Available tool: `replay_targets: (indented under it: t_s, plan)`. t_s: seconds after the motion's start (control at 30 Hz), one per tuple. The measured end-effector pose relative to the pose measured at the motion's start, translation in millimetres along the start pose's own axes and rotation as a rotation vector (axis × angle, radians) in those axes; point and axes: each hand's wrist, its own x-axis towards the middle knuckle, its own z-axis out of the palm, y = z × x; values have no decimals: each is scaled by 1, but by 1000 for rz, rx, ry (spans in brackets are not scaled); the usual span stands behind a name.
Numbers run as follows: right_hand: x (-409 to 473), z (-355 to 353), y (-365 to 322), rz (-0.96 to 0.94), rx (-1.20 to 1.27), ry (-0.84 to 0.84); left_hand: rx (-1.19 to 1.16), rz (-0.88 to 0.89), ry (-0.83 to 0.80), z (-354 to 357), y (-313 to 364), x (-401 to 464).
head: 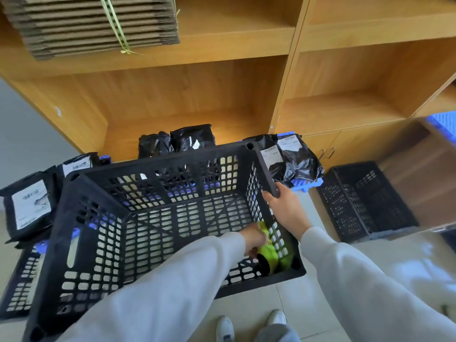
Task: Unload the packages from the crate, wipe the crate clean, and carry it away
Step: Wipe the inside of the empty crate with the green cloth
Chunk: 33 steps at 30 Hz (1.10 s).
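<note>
Black plastic crate point(153, 218), latticed on floor and walls, sits tilted in front of the person, above the tiled floor point(283, 299), and holds no packages. The left hand point(255, 240) reaches down inside it at the near right corner, fingers closed on a yellow-green cloth point(270, 253) pressed against the crate's wall. The right hand point(283, 206) grips the top rim of the crate's right wall, fingers wrapped over the edge. Both arms wear light grey sleeves point(172, 287).

Around the crate lie black packages with white labels: two at the left point(29, 208), two behind it on the lowest wooden shelf point(177, 141), and two at the right point(288, 156) resting on a blue pallet point(306, 185). A second black crate point(365, 203) stands on the floor to the right, beside a brown cardboard box point(424, 174). Another crate's edge point(19, 282) shows at lower left. Flattened cardboard sheets point(93, 23), tied with a strap, are stacked on an upper shelf. White shoes point(249, 327) show below.
</note>
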Motion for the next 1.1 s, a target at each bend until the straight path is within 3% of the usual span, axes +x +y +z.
replay_targets:
  t_s: [0.3, 0.5, 0.77, 1.1]
  plan:
    - [-10, -6, -10, 30, -21, -25, -29, 210, 51, -15, 19, -54]
    - [-21, -10, -20, 42, 51, -60, -73, 252, 41, -31, 33, -77]
    - [-9, -16, -27, 46, 104, -184, 52, 199, 174, -33, 32, -48]
    - [27, -6, -46, -7, 107, -143, 0, 75, 207, -33, 20, 6]
